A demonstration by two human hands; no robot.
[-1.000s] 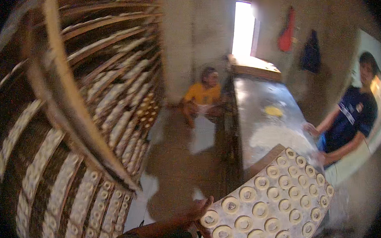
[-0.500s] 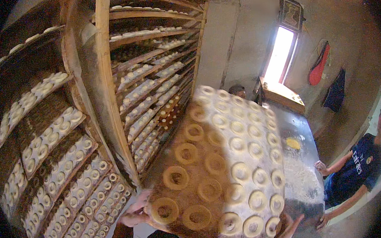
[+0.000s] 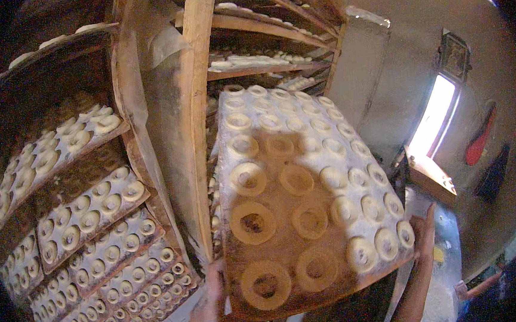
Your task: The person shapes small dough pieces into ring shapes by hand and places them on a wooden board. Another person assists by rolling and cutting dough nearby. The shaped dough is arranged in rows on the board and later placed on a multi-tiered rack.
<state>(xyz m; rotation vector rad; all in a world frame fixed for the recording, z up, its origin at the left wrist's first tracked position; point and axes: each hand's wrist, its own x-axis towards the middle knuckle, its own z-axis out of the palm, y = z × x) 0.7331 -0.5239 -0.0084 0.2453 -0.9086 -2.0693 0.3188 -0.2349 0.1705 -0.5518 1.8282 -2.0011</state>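
A wide floured board [image 3: 345,285] lies between my hands, carrying rows of ring-shaped dough pieces [image 3: 251,223]. A shadow darkens its near left half. My left hand [image 3: 211,302] grips the near left corner, its fingers partly hidden by the board. At the right edge my right hand [image 3: 421,233] holds on, with a digit pointing up alongside and the rest under the board. The board's far end is in front of a wooden rack [image 3: 203,75], overlapping its lower shelves; whether it touches them I cannot tell.
A second rack [image 3: 132,110] on the left holds several boards of dough rings [image 3: 91,217]. Behind my right arm is a metal-topped table [image 3: 448,267] with flour on it. A co-worker's hand [image 3: 463,289] shows at the lower right. A bright window [image 3: 440,109] opens in the wall.
My view has turned left, so the racks and window appear further right. The board now covers more of the middle rack's lower shelves. The co-worker has mostly slipped out of view.
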